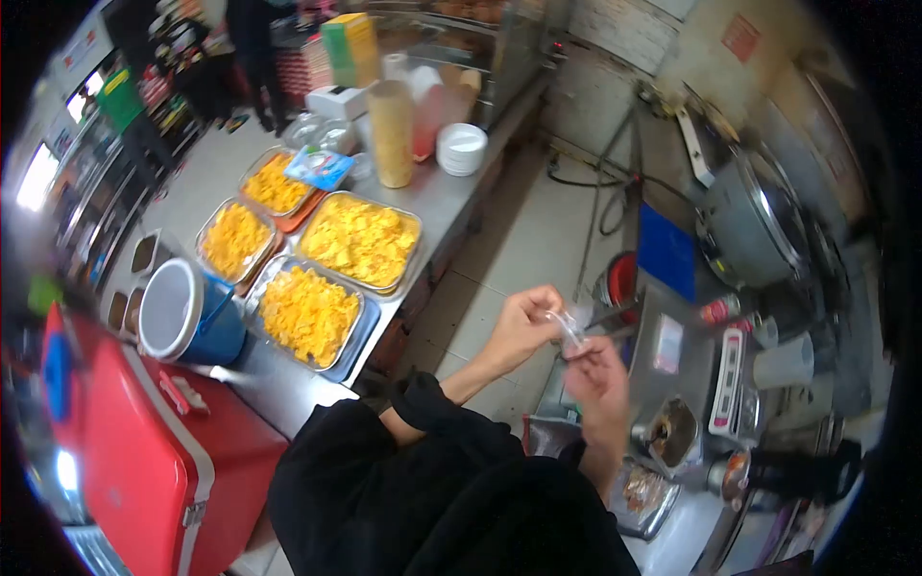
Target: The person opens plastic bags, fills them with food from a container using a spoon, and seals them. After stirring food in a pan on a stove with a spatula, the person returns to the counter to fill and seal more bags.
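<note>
My left hand (526,331) and my right hand (597,376) are close together in front of my body, above the floor and the edge of the right-hand counter. Between them is a small piece of thin clear plastic (573,329), crumpled, perhaps a bag or a glove; its exact kind does not show. The left thumb and fingers pinch its upper end. My right fingers close on its lower end, and that hand is a little blurred.
Left, glass trays of yellow chips (309,315) stand on a steel table beside a blue lidded bucket (171,309) and a red cooler (144,461). White bowls (462,149) are stacked behind. Right, a counter holds a large cooker (754,221), a scale (727,384) and a metal container (666,432).
</note>
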The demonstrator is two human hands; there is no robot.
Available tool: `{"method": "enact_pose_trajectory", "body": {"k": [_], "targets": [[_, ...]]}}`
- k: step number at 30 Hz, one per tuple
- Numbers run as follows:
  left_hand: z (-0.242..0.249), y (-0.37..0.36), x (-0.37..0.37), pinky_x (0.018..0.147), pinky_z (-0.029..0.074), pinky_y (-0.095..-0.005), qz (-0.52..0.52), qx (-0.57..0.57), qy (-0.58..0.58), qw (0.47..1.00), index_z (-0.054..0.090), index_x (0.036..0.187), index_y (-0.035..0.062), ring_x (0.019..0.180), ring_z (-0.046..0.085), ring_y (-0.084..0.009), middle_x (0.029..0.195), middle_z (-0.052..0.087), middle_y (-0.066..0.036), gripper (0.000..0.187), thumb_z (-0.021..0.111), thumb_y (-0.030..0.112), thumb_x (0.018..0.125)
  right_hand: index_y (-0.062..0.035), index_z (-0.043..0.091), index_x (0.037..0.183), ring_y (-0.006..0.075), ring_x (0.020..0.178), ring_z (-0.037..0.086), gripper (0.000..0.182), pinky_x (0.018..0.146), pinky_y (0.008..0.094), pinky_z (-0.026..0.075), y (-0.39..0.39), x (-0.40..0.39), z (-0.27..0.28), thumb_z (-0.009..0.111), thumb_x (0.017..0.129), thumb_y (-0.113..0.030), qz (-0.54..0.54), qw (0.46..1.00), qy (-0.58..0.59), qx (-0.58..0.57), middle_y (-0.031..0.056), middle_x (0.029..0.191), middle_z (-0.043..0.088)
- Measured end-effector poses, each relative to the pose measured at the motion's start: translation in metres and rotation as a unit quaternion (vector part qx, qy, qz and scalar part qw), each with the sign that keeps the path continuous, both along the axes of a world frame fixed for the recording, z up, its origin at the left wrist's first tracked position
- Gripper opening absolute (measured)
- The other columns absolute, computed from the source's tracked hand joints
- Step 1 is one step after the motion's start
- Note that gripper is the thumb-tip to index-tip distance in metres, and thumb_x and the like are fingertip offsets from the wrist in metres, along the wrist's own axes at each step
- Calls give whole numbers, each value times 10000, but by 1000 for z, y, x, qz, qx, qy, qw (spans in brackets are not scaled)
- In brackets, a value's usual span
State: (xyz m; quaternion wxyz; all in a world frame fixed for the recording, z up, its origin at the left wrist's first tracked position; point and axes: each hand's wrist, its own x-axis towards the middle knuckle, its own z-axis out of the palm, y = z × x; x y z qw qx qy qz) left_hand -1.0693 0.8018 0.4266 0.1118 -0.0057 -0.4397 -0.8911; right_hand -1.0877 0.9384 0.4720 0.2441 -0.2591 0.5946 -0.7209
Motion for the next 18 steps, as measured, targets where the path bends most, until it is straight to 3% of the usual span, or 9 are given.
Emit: {"method": "enact_pose_trajectory", "body": {"k": [1, 2, 4, 7, 11, 13, 14, 16, 18], "targets": [[4, 13, -13, 433, 254, -199, 231, -159, 59, 958, 401, 655, 58, 528, 335, -47, 631, 379, 5, 243, 632, 20, 722, -65, 405, 837, 31, 667, 385, 238, 586, 176, 326, 6, 6, 1, 572, 720, 57, -25, 998, -37, 32, 11, 790, 442], [4, 29, -24, 435, 244, -195, 437, -299, 121, 839, 382, 668, 60, 533, 308, -46, 642, 361, 0, 274, 645, -3, 708, -65, 405, 837, 31, 667, 385, 238, 586, 176, 326, 8, 3, -11, 572, 720, 57, -58, 997, -43, 32, 11, 790, 442], [-2, 66, -41, 442, 231, -198, 427, -317, 127, 837, 353, 701, 58, 533, 270, -54, 663, 344, -13, 286, 631, -6, 723, -68, 395, 822, 54, 639, 373, 253, 570, 191, 332, 13, -22, -41, 588, 714, 54, -334, 905, 255, -67, 10, 807, 418], [-10, 114, -54, 497, 274, -208, 347, -298, 180, 871, 349, 734, 49, 567, 297, -78, 745, 357, -46, 221, 553, -34, 758, -70, 403, 762, 77, 606, 366, 251, 565, 202, 332, 40, -55, -13, 613, 690, 47, -576, 752, 288, -143, 23, 746, 402], [-21, 154, -78, 604, 334, -249, 285, -439, 194, 830, 365, 803, 33, 673, 377, -125, 836, 394, -69, 203, 543, -40, 736, -56, 441, 746, 91, 559, 404, 211, 525, 207, 338, 119, -54, -42, 628, 679, 14, -616, 684, 372, 122, 29, 672, 425], [-36, 173, -92, 812, 349, -376, 182, -503, 137, 834, 454, 888, 12, 959, 437, -266, 1018, 452, -163, 274, 603, -13, 659, -41, 481, 795, 72, 525, 448, 188, 478, 203, 338, 150, -45, -52, 631, 681, -29, -444, 812, 304, 228, 25, 598, 472], [-37, 180, -96, 812, 349, -376, 158, -501, 147, 838, 454, 888, 12, 959, 437, -266, 1018, 452, -163, 274, 603, -13, 659, -41, 481, 795, 72, 525, 448, 188, 478, 203, 338, 170, -46, -60, 631, 681, -29, -464, 802, 293, 237, 25, 598, 472], [-33, 193, -93, 924, 293, -391, -150, -395, 195, 885, 500, 969, 30, 1155, 349, -290, 1214, 388, -161, 348, 639, 9, 650, -42, 520, 844, 58, 493, 481, 170, 445, 211, 351, 212, -49, -76, 617, 704, -44, -412, 886, 97, 189, 21, 567, 522], [-39, 212, -97, 916, 332, -358, -199, -397, 198, 874, 523, 1000, 24, 1137, 408, -268, 1193, 449, -164, 361, 655, 25, 663, -43, 531, 851, 39, 485, 475, 151, 456, 198, 372, 247, -61, -83, 611, 734, -95, -386, 916, 16, 107, 37, 554, 537]]}}
